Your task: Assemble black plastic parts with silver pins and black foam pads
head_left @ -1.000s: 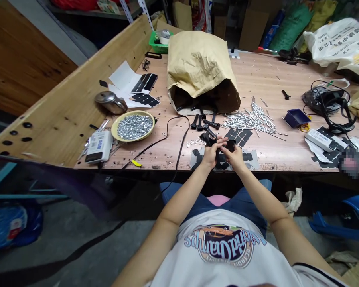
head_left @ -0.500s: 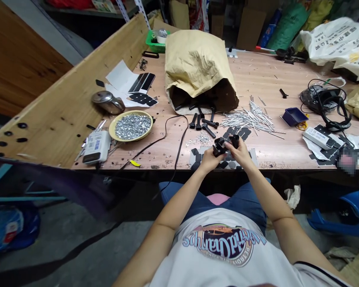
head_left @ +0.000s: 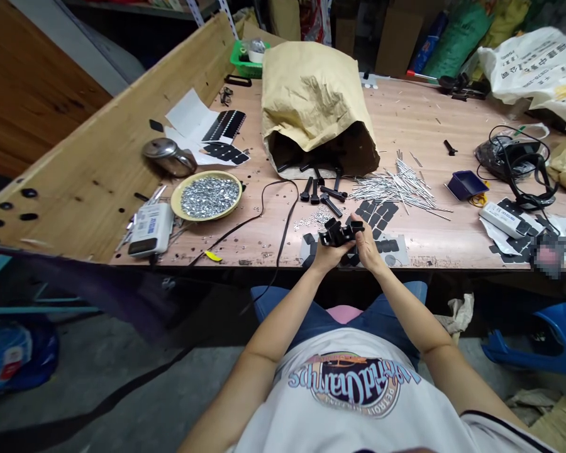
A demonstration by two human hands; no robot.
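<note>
My left hand (head_left: 331, 255) is wrapped from below around a black plastic bracket-like part (head_left: 336, 233) with several prongs. On its right side my right hand (head_left: 368, 246) grips the same part, thumb along its edge. Both hands are just above the table's front edge, over a grey sheet (head_left: 399, 250) bearing black pads (head_left: 380, 216). Beyond them lie several black T-shaped plastic pieces (head_left: 330, 204), a scatter of small metal nuts (head_left: 318, 218) and a pile of thin metal rods (head_left: 400, 185).
A large paper sack (head_left: 316, 88) lies open toward me with black pieces inside. To the left are a yellow bowl (head_left: 175, 204) of small metal parts, a white box-like device (head_left: 151, 231) and a black cable (head_left: 290, 220). A blue tray (head_left: 466, 185) stands at right.
The black part has turned and moved slightly left in my hands. My right hand has shifted down its right side, uncovering more of the black pads. The view has tilted a little.
</note>
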